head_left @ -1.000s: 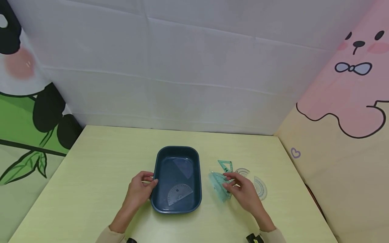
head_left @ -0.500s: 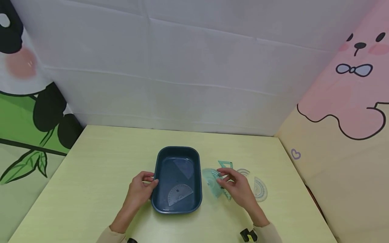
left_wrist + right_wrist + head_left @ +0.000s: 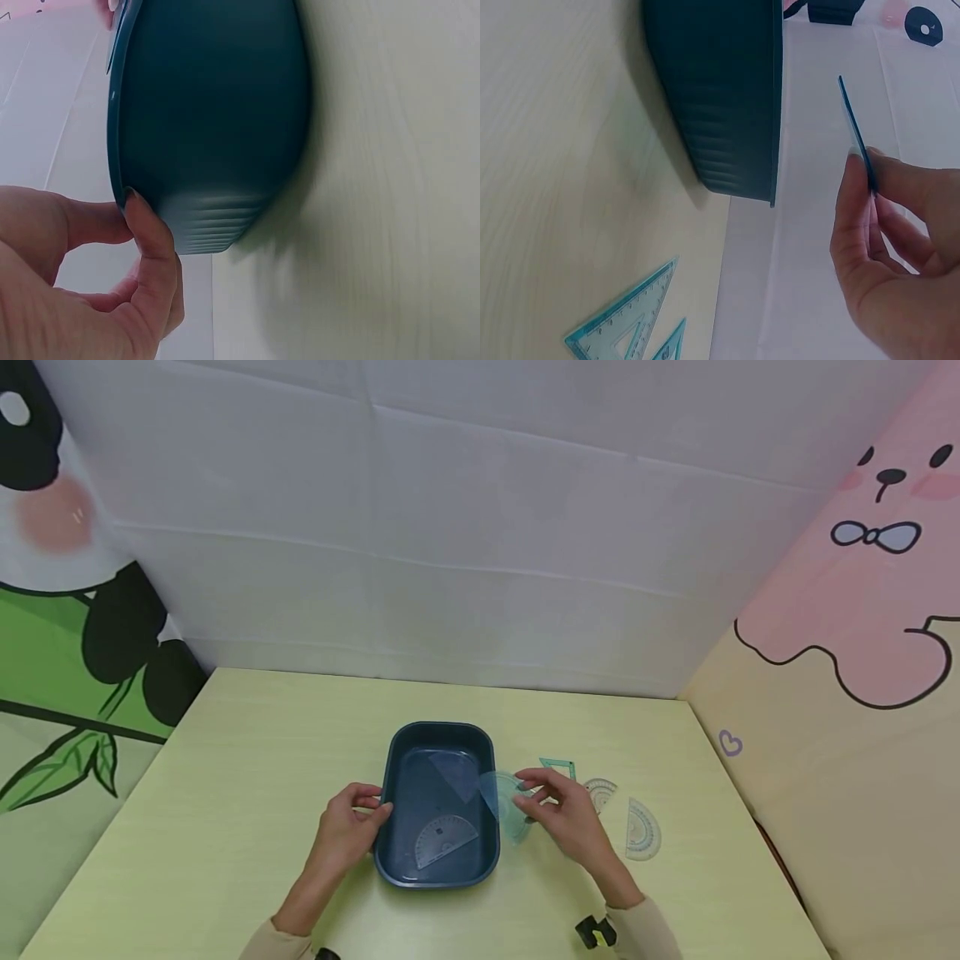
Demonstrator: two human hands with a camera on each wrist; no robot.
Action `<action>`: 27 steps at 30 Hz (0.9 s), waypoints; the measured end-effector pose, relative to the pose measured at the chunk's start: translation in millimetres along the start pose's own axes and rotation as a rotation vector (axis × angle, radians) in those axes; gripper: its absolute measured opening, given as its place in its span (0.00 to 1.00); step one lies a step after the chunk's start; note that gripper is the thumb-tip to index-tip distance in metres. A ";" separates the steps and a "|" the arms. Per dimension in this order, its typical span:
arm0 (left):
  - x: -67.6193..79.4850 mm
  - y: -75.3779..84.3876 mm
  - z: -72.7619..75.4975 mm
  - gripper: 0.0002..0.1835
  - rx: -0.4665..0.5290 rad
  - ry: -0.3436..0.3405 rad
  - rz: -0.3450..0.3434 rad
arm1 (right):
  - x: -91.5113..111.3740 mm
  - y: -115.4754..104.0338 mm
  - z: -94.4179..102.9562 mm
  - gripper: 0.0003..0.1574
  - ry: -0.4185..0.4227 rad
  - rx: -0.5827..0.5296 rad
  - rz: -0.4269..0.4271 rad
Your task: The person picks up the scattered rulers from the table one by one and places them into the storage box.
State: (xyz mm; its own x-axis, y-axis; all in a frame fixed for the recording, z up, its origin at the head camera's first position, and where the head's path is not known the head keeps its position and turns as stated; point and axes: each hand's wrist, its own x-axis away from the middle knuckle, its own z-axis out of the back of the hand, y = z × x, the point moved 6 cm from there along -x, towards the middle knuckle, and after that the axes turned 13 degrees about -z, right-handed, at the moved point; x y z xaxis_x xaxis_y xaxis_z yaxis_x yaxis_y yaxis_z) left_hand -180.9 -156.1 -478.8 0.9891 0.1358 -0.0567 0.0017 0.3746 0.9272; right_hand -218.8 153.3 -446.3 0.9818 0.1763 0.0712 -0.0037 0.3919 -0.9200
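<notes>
A dark blue tray (image 3: 382, 860) stands on the table, with a clear protractor (image 3: 446, 841) and a faint clear triangular piece (image 3: 452, 774) inside. My left hand (image 3: 350, 822) pinches the tray's left rim between thumb and fingers; the left wrist view shows the grip on the rim (image 3: 114, 142). Between the thumb and fingers of my right hand (image 3: 562, 814) is a translucent green protractor (image 3: 507, 810), overlapping the tray's right rim as seen from the head. The right wrist view shows this protractor (image 3: 853, 120) edge-on, raised above the rim.
Right of the tray lie a green set square (image 3: 558, 765), partly hidden by my hand, and two clear protractors (image 3: 642, 829). Two green set squares, a larger one (image 3: 626, 315) and a smaller one (image 3: 673, 343), show in the right wrist view. A white cloth backdrop (image 3: 450, 527) rises behind the table.
My right hand has carried the green protractor left, from over the set squares to the tray's right rim. The left hand stays on the tray.
</notes>
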 end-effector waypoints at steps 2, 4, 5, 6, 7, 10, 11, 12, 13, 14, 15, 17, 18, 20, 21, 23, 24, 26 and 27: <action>-0.2 -0.1 -0.2 0.18 0.003 -0.001 0.000 | -1.4 -0.8 -3.9 0.20 -0.010 0.006 0.005; -0.3 -0.3 -0.4 0.18 0.004 -0.002 0.002 | -2.9 -1.6 -7.9 0.20 -0.018 0.013 0.011; -0.3 -0.3 -0.3 0.18 0.004 -0.002 0.003 | -3.7 -2.0 -9.9 0.20 -0.021 0.018 0.015; -0.3 -0.4 -0.3 0.18 0.004 -0.001 0.004 | -4.4 -2.5 -12.1 0.20 -0.023 0.023 0.019; -0.2 -0.6 -0.3 0.18 0.005 -0.001 0.005 | -5.3 -2.9 -14.3 0.20 -0.027 0.027 0.021; -0.5 -1.2 -0.5 0.18 0.007 -0.004 0.004 | -7.4 -4.4 -21.1 0.21 -0.042 0.041 0.023; -0.8 -1.4 -0.6 0.18 0.008 -0.003 0.001 | -8.0 -4.8 -23.3 0.21 -0.047 0.046 0.026; -1.0 -1.8 -0.7 0.18 0.009 -0.002 -0.001 | -8.5 -5.1 -25.4 0.21 -0.052 0.049 0.026; -1.2 -2.2 -0.7 0.18 0.008 -0.001 -0.004 | -9.0 -5.5 -27.6 0.21 -0.056 0.053 0.028; -1.4 -2.6 -0.6 0.18 0.007 0.001 -0.007 | -9.4 -5.7 -29.7 0.21 -0.061 0.055 0.030; -1.6 -3.0 -0.6 0.18 0.008 0.002 -0.009 | -9.8 -5.9 -31.6 0.21 -0.062 0.058 0.030; -1.9 -3.6 -0.7 0.17 0.009 0.004 -0.013 | -10.5 -5.9 -35.4 0.20 -0.067 0.061 0.035; -2.0 -3.7 -0.7 0.17 0.011 0.005 -0.014 | -10.8 -6.0 -37.2 0.21 -0.068 0.064 0.036; -2.1 -3.6 -0.9 0.17 0.014 0.005 -0.014 | -11.4 -5.9 -40.9 0.21 -0.074 0.071 0.040; -2.1 -3.5 -0.9 0.17 0.015 0.006 -0.014 | -11.6 -6.0 -42.6 0.21 -0.075 0.078 0.045; -2.4 -3.3 -1.1 0.17 0.013 0.008 -0.016 | -12.0 -5.9 -46.2 0.21 -0.082 0.091 0.053; -2.5 -3.3 -1.2 0.17 0.012 0.009 -0.016 | -12.7 -4.9 -48.3 0.21 -0.084 0.094 0.057; -2.6 -3.3 -1.2 0.17 0.010 0.009 -0.014 | -13.2 -4.9 -52.3 0.20 -0.097 0.103 0.077; -2.8 -3.3 -1.2 0.17 0.008 0.010 -0.014 | -13.4 -4.9 -54.4 0.20 -0.104 0.105 0.090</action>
State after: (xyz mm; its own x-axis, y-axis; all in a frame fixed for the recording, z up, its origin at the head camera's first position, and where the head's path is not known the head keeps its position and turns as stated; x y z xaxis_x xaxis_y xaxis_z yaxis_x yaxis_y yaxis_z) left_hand -183.8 -156.6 -482.1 0.9874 0.1397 -0.0738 0.0172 0.3694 0.9291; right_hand -221.6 99.9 -463.7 0.9517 0.3051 0.0352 -0.1153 0.4614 -0.8797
